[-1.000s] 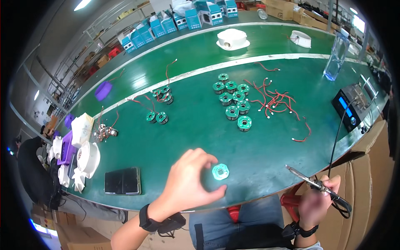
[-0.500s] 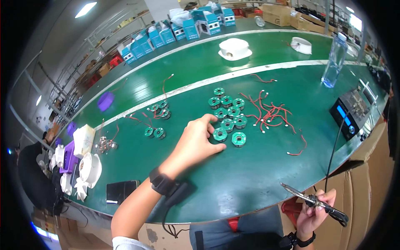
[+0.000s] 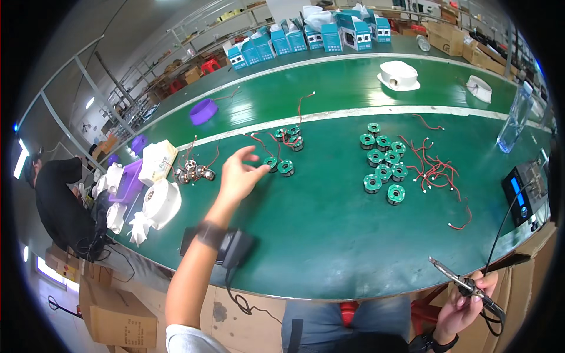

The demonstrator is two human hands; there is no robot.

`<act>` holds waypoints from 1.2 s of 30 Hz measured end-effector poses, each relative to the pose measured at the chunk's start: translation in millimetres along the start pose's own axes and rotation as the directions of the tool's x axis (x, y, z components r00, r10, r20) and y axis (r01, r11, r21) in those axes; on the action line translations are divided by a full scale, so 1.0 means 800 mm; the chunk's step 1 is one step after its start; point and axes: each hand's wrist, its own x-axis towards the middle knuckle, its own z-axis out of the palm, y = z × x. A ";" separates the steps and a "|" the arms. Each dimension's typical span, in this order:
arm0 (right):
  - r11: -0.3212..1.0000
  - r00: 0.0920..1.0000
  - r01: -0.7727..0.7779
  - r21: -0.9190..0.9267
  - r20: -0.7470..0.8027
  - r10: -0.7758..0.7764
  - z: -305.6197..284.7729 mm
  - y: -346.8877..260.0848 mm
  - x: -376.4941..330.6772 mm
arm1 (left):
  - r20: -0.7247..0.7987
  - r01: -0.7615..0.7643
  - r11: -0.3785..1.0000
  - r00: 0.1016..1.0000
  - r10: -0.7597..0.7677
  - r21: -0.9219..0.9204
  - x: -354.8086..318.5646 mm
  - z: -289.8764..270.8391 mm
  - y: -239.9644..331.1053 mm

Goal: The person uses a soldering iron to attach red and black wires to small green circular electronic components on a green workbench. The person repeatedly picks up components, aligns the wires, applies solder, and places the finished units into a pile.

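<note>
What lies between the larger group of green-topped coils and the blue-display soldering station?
Loose red wires, mostly in one tangle, lie between the coils and the soldering station, as the head view shows.

- On the green table [image 3: 329,250], big coil cluster [image 3: 391,163].
- Well left of the cluster, left hand [image 3: 237,179], empty, thumb and fingers parted near a pair of green-topped coils [image 3: 282,165]; hard to tell whether touching.
- Nearer and right of the cluster, soldering iron [image 3: 452,275] held in right hand [image 3: 463,312].
- Just right of the cluster, tangled red wires [image 3: 436,175].
- Farther right of it, clear bottle [image 3: 513,119], black blue-lit station [image 3: 529,191].
- Beyond it, white housing [image 3: 399,76].
- Far left of it, purple ring [image 3: 203,112].
</note>
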 end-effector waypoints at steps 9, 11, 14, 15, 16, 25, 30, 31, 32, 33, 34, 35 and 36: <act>0.998 0.999 -0.047 -0.043 0.015 0.047 0.015 -0.008 -0.014 | 0.216 0.027 0.965 0.973 -0.085 0.260 -0.004 0.001 0.013; 0.998 0.999 -0.048 -0.044 0.016 0.048 0.016 -0.006 -0.012 | 0.256 -0.016 0.959 0.965 -0.059 0.282 -0.033 -0.006 0.029; 0.999 1.000 -0.007 -0.050 -0.025 0.006 0.021 -0.001 -0.009 | 0.295 -0.078 0.957 0.955 -0.009 0.280 -0.085 0.001 0.062; 0.997 0.999 -0.025 -0.073 -0.041 0.022 0.024 0.001 -0.009 | 0.328 -0.047 0.969 0.944 -0.036 0.243 -0.099 0.004 0.073; 0.996 0.999 -0.033 -0.082 -0.027 0.031 0.026 0.003 -0.008 | 0.360 -0.080 0.972 0.933 -0.004 0.221 -0.110 0.010 0.085; 0.988 0.992 -0.122 -0.094 0.012 0.124 0.028 0.015 -0.008 | 0.399 -0.349 0.930 0.873 0.279 0.112 -0.160 0.054 0.138; 0.976 0.977 -0.199 -0.094 0.055 0.205 0.027 0.017 -0.008 | 0.181 -0.232 0.959 0.948 0.260 -0.165 -0.167 0.041 0.136; 0.975 0.976 -0.200 -0.094 0.063 0.206 0.028 0.017 -0.008 | 0.184 -0.208 0.956 0.951 0.246 -0.204 -0.166 0.039 0.134; 0.974 0.974 -0.209 -0.092 0.074 0.216 0.028 0.017 -0.009 | 0.169 -0.164 0.943 0.961 0.219 -0.291 -0.167 0.040 0.134; 0.973 0.971 -0.214 -0.087 0.089 0.222 0.029 0.017 -0.009 | 0.152 -0.113 0.913 0.971 0.186 -0.393 -0.167 0.042 0.133; 0.976 0.973 -0.205 -0.065 0.092 0.211 0.030 0.017 -0.009 | 0.158 -0.121 0.890 0.965 0.209 -0.439 -0.167 0.042 0.133; 0.978 0.974 -0.194 -0.071 0.108 0.201 0.031 0.017 -0.010 | 0.205 -0.099 0.886 0.956 0.211 -0.453 -0.168 0.044 0.133; 0.979 0.973 -0.192 -0.073 0.116 0.200 0.032 0.018 -0.010 | 0.239 -0.093 0.881 0.944 0.226 -0.464 -0.168 0.045 0.134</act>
